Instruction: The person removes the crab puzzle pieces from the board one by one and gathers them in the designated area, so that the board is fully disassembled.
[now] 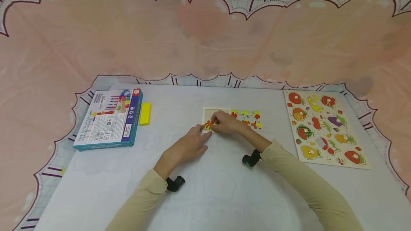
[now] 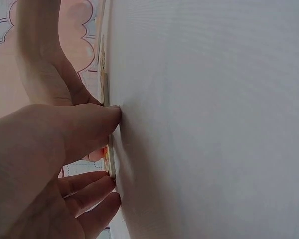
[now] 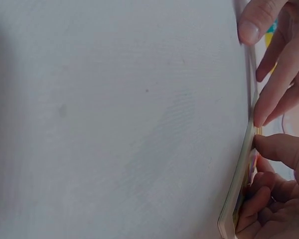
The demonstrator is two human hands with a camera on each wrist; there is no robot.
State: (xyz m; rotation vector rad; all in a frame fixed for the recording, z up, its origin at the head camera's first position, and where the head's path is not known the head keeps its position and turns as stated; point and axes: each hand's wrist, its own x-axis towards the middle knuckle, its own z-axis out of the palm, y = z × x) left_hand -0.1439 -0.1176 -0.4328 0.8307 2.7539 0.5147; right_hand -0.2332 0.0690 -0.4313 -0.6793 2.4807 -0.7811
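A small pale wooden puzzle tray [image 1: 203, 115] lies mid-table. At its lower left corner, a red-and-yellow puzzle piece [image 1: 208, 126] shows. My right hand [image 1: 226, 122] reaches over the tray with curled fingers and pinches at this piece; the fingers hide part of it. In the right wrist view, the thumb [image 3: 279, 149] of that hand is at the tray's near rim [image 3: 231, 204]. My left hand [image 1: 187, 145] rests at the lower left corner, its fingers fairly straight and touching the tray's edge. Several colourful puzzle pieces [image 1: 245, 114] lie just right of the tray, partly behind the right hand.
On the left lies a teal-edged box [image 1: 107, 120], with a yellow block [image 1: 145, 114] beside it. A fruit picture board [image 1: 327, 129] lies on the right. Everything stands on a white-covered table [image 1: 218, 191], with a patterned peach cloth [image 1: 205, 42] behind.
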